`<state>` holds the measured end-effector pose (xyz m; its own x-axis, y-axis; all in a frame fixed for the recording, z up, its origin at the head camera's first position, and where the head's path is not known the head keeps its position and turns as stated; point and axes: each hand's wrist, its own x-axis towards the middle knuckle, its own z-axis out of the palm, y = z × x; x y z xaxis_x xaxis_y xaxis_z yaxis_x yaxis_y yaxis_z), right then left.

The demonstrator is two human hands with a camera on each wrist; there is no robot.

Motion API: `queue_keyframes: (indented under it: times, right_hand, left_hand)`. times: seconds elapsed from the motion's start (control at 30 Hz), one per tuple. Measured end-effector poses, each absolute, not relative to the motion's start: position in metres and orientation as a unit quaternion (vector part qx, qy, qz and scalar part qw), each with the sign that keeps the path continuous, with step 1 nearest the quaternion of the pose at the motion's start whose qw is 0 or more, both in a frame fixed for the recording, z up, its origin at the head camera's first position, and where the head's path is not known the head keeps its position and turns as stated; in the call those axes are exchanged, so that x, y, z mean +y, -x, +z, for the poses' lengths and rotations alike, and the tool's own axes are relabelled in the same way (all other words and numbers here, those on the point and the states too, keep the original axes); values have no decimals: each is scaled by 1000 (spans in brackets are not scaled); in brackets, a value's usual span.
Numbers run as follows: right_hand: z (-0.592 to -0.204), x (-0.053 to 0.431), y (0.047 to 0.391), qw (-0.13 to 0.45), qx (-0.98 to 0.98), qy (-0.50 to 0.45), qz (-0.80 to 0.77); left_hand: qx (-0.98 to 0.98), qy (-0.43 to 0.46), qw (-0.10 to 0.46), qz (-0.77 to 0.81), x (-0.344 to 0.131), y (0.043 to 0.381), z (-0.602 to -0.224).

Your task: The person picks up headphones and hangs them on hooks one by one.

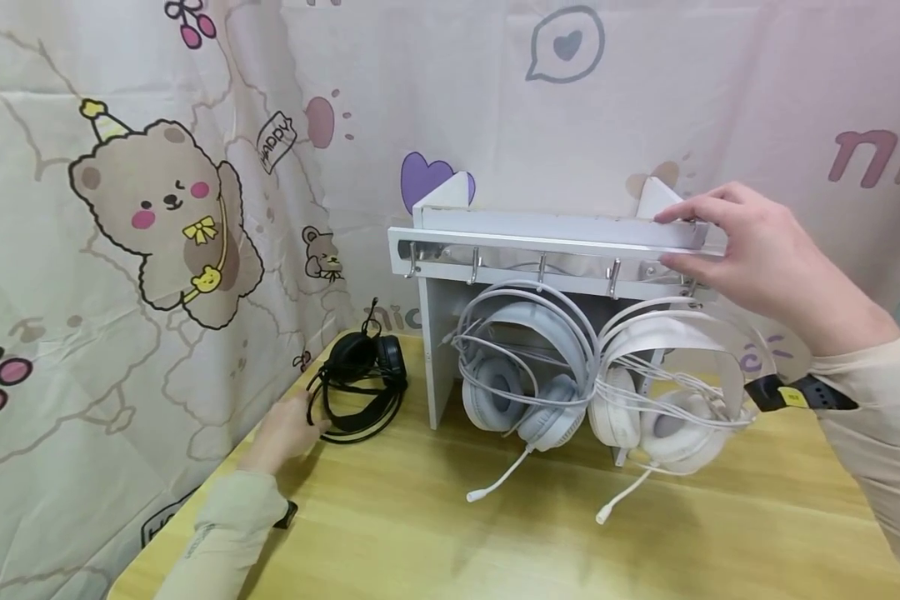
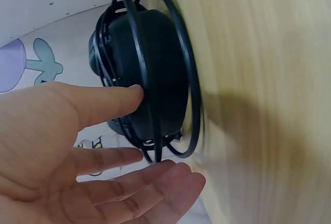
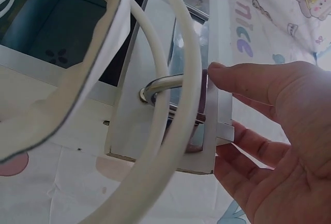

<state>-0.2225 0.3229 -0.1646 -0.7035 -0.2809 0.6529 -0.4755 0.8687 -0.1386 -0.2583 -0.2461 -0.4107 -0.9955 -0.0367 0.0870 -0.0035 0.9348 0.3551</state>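
Observation:
In the head view my left hand [image 1: 287,429] is at the near left side of a black headset [image 1: 360,387], which lies on the table at the back left. The left wrist view shows the thumb tip at the black headband [image 2: 163,74] and the other fingers extended by its lower end. My right hand [image 1: 757,250] grips the right end of a white hook rack [image 1: 525,237], thumb on the front, fingers behind. Two white headsets hang from its metal hooks: one near the middle [image 1: 547,417], another at the right [image 1: 678,429], cables wound round them and microphones pointing down.
The rack stands on side panels [image 1: 438,350] at the back of the wooden table [image 1: 435,533]. A printed curtain [image 1: 195,358] runs along the left and behind. Both hanging headsets stick out in front of the rack, their microphone booms [image 1: 498,477] lowest.

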Motion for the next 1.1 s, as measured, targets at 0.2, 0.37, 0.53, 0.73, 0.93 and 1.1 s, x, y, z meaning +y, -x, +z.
queue_keyframes:
  times: [0.2, 0.37, 0.53, 0.73, 0.93, 1.1]
  right_hand:
    - [-167, 322, 223, 336, -905, -212, 150]
    - [-167, 322, 224, 343, -903, -213, 147]
    - [-167, 321, 224, 344, -900, -222, 149]
    - [-166, 319, 225, 344, -900, -225, 145]
    - [-166, 318, 225, 339, -903, -223, 143]
    - [-165, 318, 225, 337, -904, -220, 142]
  left_hand:
    - [-984, -24, 33, -172, -245, 264, -418]
    - [-982, -34, 29, -183, -254, 273, -419]
    - [-984, -32, 54, -165, -285, 290, -438]
    - [-987, -28, 33, -152, -318, 305, -453]
    - [-984, -51, 12, -173, -333, 307, -461]
    - [-978, -51, -4, -200, -342, 305, -470]
